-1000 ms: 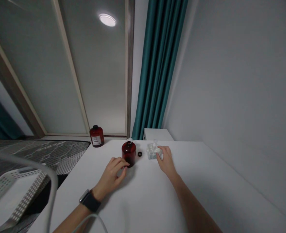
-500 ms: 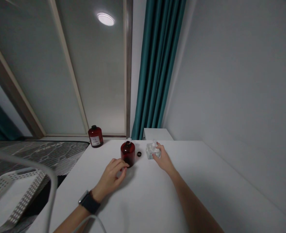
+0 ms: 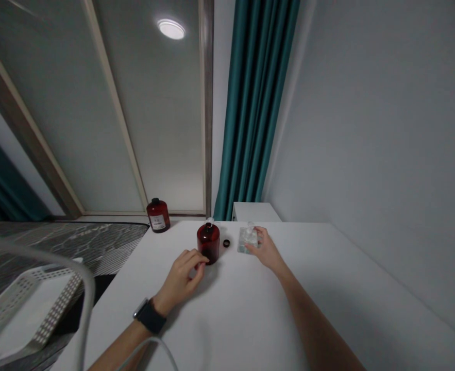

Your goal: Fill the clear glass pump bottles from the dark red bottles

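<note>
On the desk (image 3: 231, 309), the half-open left hand (image 3: 183, 275) touches the upright red bottle (image 3: 207, 243); just right, the right hand (image 3: 266, 251) clasps the clear bottle (image 3: 248, 238).

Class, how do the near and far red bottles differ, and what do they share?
The near bottle stands on the table, at the left hand's fingertips; the far bottle stands beyond the table, untouched. The far bottle wears a black cap; the near bottle's neck shows something pale instead. The far bottle shows a white label; the near bottle shows none. Both are dark red, round and upright.
</note>
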A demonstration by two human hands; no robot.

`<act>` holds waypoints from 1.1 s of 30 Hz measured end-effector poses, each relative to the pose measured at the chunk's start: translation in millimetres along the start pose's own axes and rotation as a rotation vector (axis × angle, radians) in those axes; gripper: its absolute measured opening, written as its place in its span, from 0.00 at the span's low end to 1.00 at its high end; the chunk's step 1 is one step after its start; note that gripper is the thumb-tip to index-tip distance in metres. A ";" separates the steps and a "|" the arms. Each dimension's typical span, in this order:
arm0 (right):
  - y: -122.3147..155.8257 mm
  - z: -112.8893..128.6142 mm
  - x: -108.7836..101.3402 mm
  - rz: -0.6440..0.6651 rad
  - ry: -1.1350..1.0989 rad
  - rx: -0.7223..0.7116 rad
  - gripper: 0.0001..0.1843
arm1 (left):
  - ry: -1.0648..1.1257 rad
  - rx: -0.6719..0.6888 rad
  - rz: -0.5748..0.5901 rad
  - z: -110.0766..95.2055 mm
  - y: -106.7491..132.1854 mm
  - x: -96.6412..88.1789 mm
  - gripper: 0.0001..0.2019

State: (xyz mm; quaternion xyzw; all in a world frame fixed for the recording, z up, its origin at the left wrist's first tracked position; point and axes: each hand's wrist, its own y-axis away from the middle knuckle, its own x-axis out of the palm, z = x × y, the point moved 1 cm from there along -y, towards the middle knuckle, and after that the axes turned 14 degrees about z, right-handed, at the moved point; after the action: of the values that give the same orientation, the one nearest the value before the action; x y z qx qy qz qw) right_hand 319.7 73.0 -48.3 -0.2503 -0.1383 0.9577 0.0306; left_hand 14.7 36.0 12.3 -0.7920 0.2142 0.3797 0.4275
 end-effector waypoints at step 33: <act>69.2 108.1 61.5 0.520 -0.209 0.032 0.47 | 0.208 -0.116 0.276 -19.1 6.0 -21.4 0.14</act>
State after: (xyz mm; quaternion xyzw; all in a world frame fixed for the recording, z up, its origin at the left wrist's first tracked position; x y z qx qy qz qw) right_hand 214.1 -12.6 -6.2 -0.1767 -0.0567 0.9562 -0.2266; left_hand 5.5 17.0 32.6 -0.8134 0.3417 0.3624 0.3005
